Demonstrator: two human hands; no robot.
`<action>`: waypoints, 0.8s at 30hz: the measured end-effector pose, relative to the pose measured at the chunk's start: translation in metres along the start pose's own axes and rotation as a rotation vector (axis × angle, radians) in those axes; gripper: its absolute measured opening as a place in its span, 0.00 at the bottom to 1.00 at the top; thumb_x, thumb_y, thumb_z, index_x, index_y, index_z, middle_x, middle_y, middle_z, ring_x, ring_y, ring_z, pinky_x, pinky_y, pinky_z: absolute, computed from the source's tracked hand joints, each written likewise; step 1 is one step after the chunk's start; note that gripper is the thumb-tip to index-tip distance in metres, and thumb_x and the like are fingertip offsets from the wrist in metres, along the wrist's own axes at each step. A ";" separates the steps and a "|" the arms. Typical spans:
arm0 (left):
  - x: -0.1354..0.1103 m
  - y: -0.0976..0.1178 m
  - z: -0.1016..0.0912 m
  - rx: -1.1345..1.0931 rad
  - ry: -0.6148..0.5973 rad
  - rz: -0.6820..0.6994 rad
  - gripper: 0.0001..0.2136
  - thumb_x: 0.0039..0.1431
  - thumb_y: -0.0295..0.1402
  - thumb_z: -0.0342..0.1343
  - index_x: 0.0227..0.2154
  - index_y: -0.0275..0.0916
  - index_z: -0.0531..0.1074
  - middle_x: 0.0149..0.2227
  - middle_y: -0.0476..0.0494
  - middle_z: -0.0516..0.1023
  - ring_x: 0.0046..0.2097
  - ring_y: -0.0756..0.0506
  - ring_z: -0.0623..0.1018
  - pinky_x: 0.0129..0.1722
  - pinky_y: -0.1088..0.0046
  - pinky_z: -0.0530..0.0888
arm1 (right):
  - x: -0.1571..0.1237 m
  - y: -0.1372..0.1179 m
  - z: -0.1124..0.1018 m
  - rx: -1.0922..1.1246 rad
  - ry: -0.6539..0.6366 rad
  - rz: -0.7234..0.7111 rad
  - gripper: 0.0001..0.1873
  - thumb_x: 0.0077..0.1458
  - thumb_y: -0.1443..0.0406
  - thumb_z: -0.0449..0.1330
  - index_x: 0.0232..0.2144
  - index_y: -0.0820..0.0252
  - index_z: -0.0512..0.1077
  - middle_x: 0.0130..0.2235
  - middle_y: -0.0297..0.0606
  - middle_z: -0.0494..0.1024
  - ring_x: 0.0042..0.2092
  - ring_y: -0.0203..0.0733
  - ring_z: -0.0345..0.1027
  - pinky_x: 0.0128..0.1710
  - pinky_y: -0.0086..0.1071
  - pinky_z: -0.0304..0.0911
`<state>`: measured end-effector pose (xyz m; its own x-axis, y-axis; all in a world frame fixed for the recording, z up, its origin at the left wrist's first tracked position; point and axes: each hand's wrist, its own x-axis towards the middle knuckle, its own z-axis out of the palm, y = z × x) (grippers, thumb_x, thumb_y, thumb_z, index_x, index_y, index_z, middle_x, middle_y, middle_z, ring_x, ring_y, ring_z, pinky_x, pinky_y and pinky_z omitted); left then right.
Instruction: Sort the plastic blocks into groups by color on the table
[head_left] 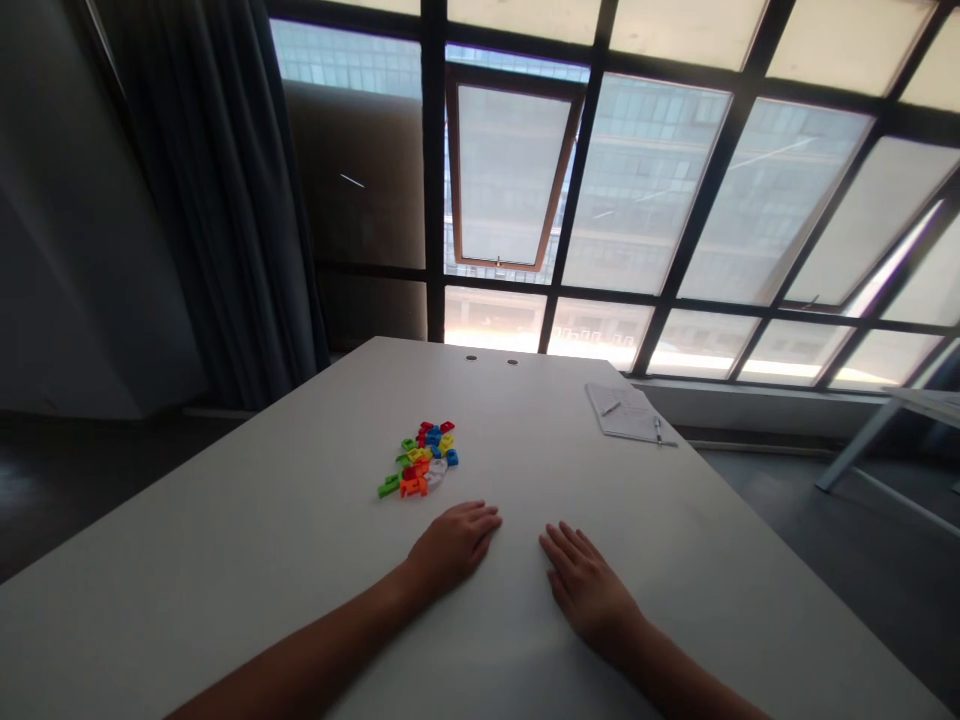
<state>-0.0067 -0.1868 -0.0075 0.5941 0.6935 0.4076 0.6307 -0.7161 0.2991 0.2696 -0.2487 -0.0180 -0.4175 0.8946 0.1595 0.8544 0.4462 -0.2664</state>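
Note:
My left hand (454,542) lies flat on the white table (525,430), palm down, its fingers stretched out toward the right. Opposite it, my right hand (588,580) also rests palm down with fingers extended, and a gap of bare tabletop separates the two. Neither hand holds anything. Just beyond my left hand, a little to its left, is a loose pile of small plastic building pieces (420,455) in red, blue, yellow, green, orange and white. An orange piece (413,487) and a green piece (388,486) lie at the pile's near edge. No hand touches the pile.
Papers (626,412) with two pens on them lie at the table's right edge. Two round dark inserts (471,358) sit near the far edge. Behind stand large framed windows (510,170) and a dark curtain (217,200). Another table (922,402) is at right.

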 end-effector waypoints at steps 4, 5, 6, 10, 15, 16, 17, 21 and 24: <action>-0.032 0.014 -0.001 0.050 -0.050 -0.006 0.19 0.65 0.29 0.52 0.57 0.46 0.73 0.61 0.46 0.74 0.62 0.41 0.72 0.63 0.57 0.70 | -0.031 -0.002 0.005 -0.023 0.079 -0.090 0.27 0.65 0.67 0.52 0.65 0.55 0.66 0.67 0.44 0.64 0.69 0.55 0.53 0.67 0.56 0.54; -0.038 0.017 -0.003 0.051 -0.060 -0.001 0.20 0.65 0.29 0.52 0.58 0.46 0.73 0.62 0.46 0.73 0.63 0.41 0.72 0.64 0.57 0.70 | -0.034 -0.004 0.005 -0.026 0.107 -0.119 0.26 0.63 0.68 0.53 0.63 0.56 0.68 0.66 0.45 0.67 0.69 0.56 0.55 0.66 0.56 0.56; -0.042 0.020 -0.004 0.050 -0.067 0.004 0.20 0.64 0.29 0.53 0.58 0.46 0.73 0.62 0.46 0.73 0.63 0.41 0.71 0.64 0.57 0.70 | -0.035 -0.006 0.005 -0.019 0.134 -0.148 0.24 0.63 0.70 0.53 0.60 0.56 0.71 0.64 0.45 0.70 0.67 0.55 0.57 0.65 0.56 0.58; -0.045 0.028 -0.010 0.028 -0.062 0.024 0.16 0.63 0.28 0.53 0.51 0.48 0.76 0.58 0.49 0.77 0.60 0.41 0.75 0.62 0.56 0.72 | -0.027 -0.015 -0.003 0.051 0.209 -0.275 0.19 0.63 0.71 0.53 0.53 0.57 0.75 0.55 0.44 0.79 0.61 0.49 0.69 0.63 0.49 0.64; -0.041 0.030 -0.018 0.012 -0.016 0.049 0.11 0.64 0.32 0.54 0.45 0.48 0.78 0.48 0.50 0.83 0.48 0.45 0.82 0.51 0.63 0.78 | -0.013 -0.010 -0.018 -0.031 0.347 -0.337 0.26 0.65 0.66 0.54 0.65 0.61 0.64 0.63 0.49 0.69 0.69 0.53 0.55 0.67 0.57 0.56; -0.041 0.030 -0.019 0.026 -0.002 0.059 0.11 0.64 0.33 0.54 0.46 0.47 0.78 0.48 0.49 0.83 0.48 0.44 0.82 0.51 0.62 0.78 | -0.012 -0.008 -0.020 -0.049 0.370 -0.316 0.29 0.65 0.65 0.54 0.67 0.62 0.61 0.65 0.50 0.67 0.70 0.54 0.52 0.67 0.58 0.54; -0.041 0.029 -0.021 0.042 0.014 0.071 0.12 0.65 0.33 0.54 0.47 0.47 0.77 0.49 0.48 0.83 0.49 0.44 0.82 0.52 0.61 0.78 | -0.012 -0.005 -0.021 -0.064 0.384 -0.292 0.31 0.66 0.64 0.54 0.68 0.62 0.57 0.67 0.50 0.64 0.71 0.55 0.49 0.67 0.59 0.53; -0.040 0.027 -0.022 0.068 0.023 0.095 0.15 0.64 0.34 0.55 0.52 0.47 0.76 0.53 0.47 0.81 0.54 0.41 0.79 0.57 0.56 0.75 | -0.013 0.002 -0.019 -0.094 0.369 -0.198 0.37 0.67 0.61 0.53 0.72 0.64 0.46 0.70 0.53 0.56 0.72 0.57 0.41 0.68 0.61 0.50; -0.039 0.026 -0.019 0.067 -0.026 0.083 0.18 0.63 0.35 0.56 0.56 0.49 0.73 0.57 0.48 0.78 0.57 0.40 0.77 0.60 0.54 0.73 | -0.014 0.003 -0.013 -0.099 0.296 -0.140 0.39 0.67 0.59 0.53 0.73 0.65 0.43 0.71 0.52 0.52 0.73 0.56 0.37 0.69 0.59 0.47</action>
<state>-0.0232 -0.2345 0.0011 0.6578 0.6343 0.4062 0.6101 -0.7649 0.2065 0.2820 -0.2602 -0.0085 -0.4376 0.7722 0.4606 0.8268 0.5469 -0.1314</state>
